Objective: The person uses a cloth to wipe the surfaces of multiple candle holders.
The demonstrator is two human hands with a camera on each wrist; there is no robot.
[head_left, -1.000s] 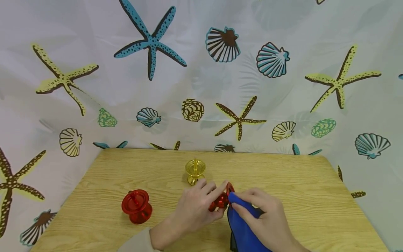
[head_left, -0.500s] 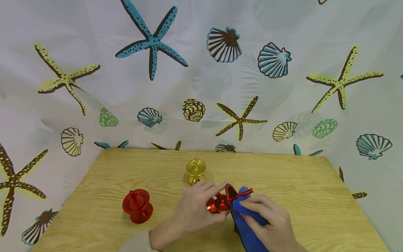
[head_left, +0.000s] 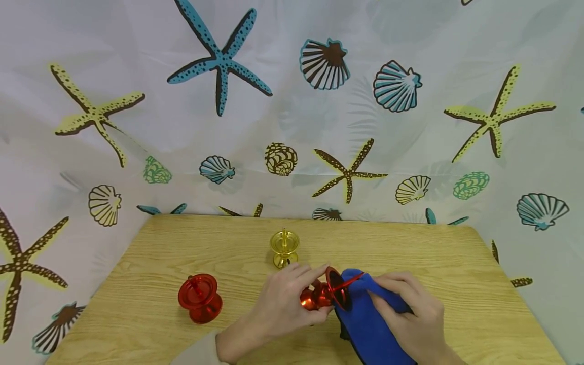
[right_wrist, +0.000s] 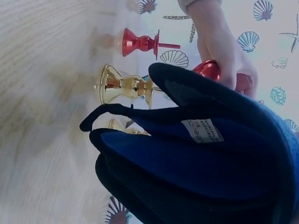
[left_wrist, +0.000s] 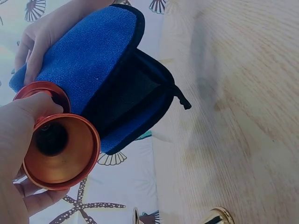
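Note:
My left hand [head_left: 285, 299] grips a red metal candle holder [head_left: 323, 295] by its waist, fingers curled round it. The holder lies tilted on its side in the air, its dish and spike pointing right. In the left wrist view its hollow base [left_wrist: 63, 151] faces the camera. My right hand [head_left: 412, 314] pinches a blue cloth [head_left: 376, 329] with dark edging just right of the dish. A fold of the cloth lies behind the spike's tip; whether they touch, I cannot tell. In the right wrist view the cloth [right_wrist: 196, 168] covers much of the left hand's work.
Another red candle holder [head_left: 199, 298] stands upright at the left of the wooden table [head_left: 456, 284]. Behind my left hand stands a gold candle holder [head_left: 284, 248]. Part of a further gold piece [right_wrist: 113, 124] shows behind the cloth. A shell-patterned curtain [head_left: 283, 121] surrounds the table.
The right hand has drawn the cloth away from inside the dish, rightward, uncovering the spike. My left hand has turned the held candle holder slightly and stays in nearly the same place.

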